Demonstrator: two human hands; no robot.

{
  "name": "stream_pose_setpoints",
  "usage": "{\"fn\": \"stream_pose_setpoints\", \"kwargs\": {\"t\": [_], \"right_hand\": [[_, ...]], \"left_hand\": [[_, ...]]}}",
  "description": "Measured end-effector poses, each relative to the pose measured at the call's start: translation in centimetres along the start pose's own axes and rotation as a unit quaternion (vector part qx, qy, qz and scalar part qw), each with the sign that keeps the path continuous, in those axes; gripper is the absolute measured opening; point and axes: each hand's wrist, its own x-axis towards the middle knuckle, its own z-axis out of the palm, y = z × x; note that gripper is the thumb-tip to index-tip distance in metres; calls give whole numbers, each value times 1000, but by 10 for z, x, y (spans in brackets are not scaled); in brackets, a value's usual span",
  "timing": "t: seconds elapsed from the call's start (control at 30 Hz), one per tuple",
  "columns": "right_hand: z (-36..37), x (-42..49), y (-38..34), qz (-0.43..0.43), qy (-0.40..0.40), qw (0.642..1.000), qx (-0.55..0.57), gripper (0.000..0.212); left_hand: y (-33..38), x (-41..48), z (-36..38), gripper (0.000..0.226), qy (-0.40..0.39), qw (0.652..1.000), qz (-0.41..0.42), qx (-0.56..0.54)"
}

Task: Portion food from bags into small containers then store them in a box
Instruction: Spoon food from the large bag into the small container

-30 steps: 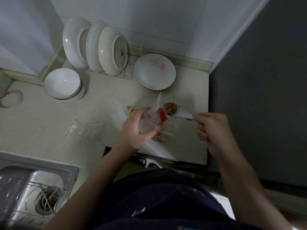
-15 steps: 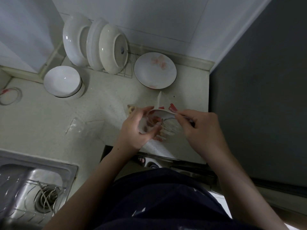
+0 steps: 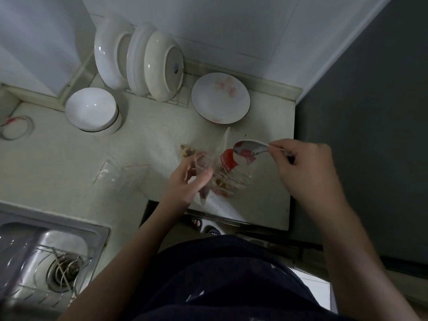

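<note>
My left hand holds a small clear plastic container between thumb and fingers, just above the counter. My right hand pinches the handle of a metal spoon, whose bowl looks empty and hangs to the right of the container. Under and beside both lies a clear food bag with a red label, with mixed nuts showing through it. A few more nuts show at the bag's far left corner.
A white bowl stands at the back left. Three plates lean in a rack, and a flowered plate lies behind the bag. An empty clear bag lies on the counter's left. A steel sink is at the lower left; the counter's front edge is close.
The spoon came over the container with nuts, tipped there, and has moved back right with its bowl empty. My left hand kept the container in place.
</note>
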Motion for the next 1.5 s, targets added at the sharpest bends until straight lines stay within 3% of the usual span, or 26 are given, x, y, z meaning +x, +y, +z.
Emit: {"fn": "stream_pose_setpoints", "kwargs": {"t": [0.13, 0.27, 0.43, 0.57, 0.67, 0.77, 1.13, 1.27, 1.37, 1.5], "right_hand": [[15, 14, -8, -24, -119, 984, -128, 28], [45, 33, -12, -126, -209, 937, -252, 24], [82, 54, -6, -179, -276, 908, -260, 29], [99, 63, -1, -145, -299, 912, -239, 13], [105, 65, -2, -137, -337, 901, -236, 33], [109, 63, -4, -137, -373, 891, -221, 34], [125, 66, 12, 33, -398, 882, -251, 23], [117, 69, 35, 190, -438, 874, -94, 10], [108, 66, 61, 319, -374, 869, 53, 30], [97, 49, 74, 381, -389, 828, 134, 29]], "left_hand": [[0, -3, -2, 46, 12, 1000, 3, 8], [-2, -1, -5, 50, 25, 1000, -4, 0], [-1, -1, -6, 32, 71, 997, 5, -10], [-2, 0, -11, 27, 111, 993, 5, -29], [-2, 0, -13, 31, 127, 992, 0, -30], [-3, -2, -15, 30, 133, 990, 0, -46], [-3, -3, -18, 29, 135, 989, 12, -51], [-3, -1, -17, 28, 133, 990, 17, -50], [-6, 0, -17, 28, 121, 992, 11, -43], [-12, 4, -14, 23, 115, 993, -10, -30]]}}
